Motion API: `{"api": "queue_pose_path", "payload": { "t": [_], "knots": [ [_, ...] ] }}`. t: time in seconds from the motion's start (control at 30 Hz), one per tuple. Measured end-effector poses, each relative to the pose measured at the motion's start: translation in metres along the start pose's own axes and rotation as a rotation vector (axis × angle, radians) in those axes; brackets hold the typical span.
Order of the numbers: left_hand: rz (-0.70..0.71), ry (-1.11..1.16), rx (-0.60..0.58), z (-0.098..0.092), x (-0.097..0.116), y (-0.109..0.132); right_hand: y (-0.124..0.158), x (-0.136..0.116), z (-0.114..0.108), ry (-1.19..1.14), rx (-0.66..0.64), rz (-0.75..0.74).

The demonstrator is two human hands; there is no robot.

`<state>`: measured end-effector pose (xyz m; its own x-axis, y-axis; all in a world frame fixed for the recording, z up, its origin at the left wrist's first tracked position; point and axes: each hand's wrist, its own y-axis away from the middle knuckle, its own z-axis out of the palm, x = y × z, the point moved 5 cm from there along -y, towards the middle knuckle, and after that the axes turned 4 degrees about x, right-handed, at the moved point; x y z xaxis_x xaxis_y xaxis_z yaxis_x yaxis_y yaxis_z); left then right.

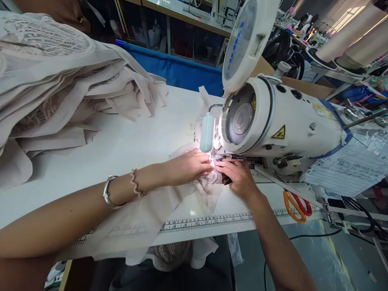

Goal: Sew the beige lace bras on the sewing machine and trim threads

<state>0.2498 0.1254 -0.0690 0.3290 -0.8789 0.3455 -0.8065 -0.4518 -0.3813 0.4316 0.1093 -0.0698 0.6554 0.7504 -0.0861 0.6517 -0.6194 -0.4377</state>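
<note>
Pale pink lace fabric (209, 180) lies beneath the needle area of a white sewing machine (281, 117), under a bright lamp. A sheer length of it trails left over the table edge. My left hand (189, 166) lies on the fabric left of the needle, fingers close together and slightly bent. Just right of the needle, my right hand (238, 176) reaches its fingertips to the lace. A dark pointed tool (226, 179) sticks out under its fingers; its kind is mostly hidden. A pale blue-green lamp head (207, 132) partly covers the needle area.
Stacked pale garment pieces (69, 89) fill the table's left. A printed ruler strip (206, 222) follows the front edge. Orange-handled scissors (294, 207) and a red handle (304, 204) hang at the right. A round magnifier-like cover (239, 48) stands raised above the machine. Papers (351, 165) lie behind.
</note>
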Motion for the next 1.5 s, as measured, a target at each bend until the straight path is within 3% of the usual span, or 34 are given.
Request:
{"api": "queue_pose_path", "payload": {
  "t": [0.23,0.33,0.53,0.87,1.07,1.3,1.5],
  "knots": [
    [-0.047,-0.050,0.005,-0.007,-0.019,-0.001,-0.003,-0.003,0.001,0.014,0.066,-0.050],
    [-0.056,-0.164,0.021,-0.006,-0.016,-0.002,-0.005,-0.006,-0.001,0.030,0.084,-0.074],
    [0.105,-0.296,0.013,-0.008,0.004,-0.003,-0.005,-0.011,-0.005,-0.025,0.131,-0.106],
    [0.018,-0.323,0.020,-0.006,0.001,-0.002,-0.006,-0.011,-0.004,-0.001,0.131,-0.086],
    [0.091,-0.318,0.016,-0.006,0.005,-0.003,-0.006,-0.012,-0.005,-0.002,0.170,-0.106],
    [0.024,-0.339,0.069,-0.007,0.004,-0.003,-0.005,-0.009,-0.002,0.045,0.122,-0.062],
    [0.053,-0.272,0.073,-0.003,0.004,-0.001,-0.007,-0.014,-0.005,0.026,0.114,-0.096]
  ]
}}
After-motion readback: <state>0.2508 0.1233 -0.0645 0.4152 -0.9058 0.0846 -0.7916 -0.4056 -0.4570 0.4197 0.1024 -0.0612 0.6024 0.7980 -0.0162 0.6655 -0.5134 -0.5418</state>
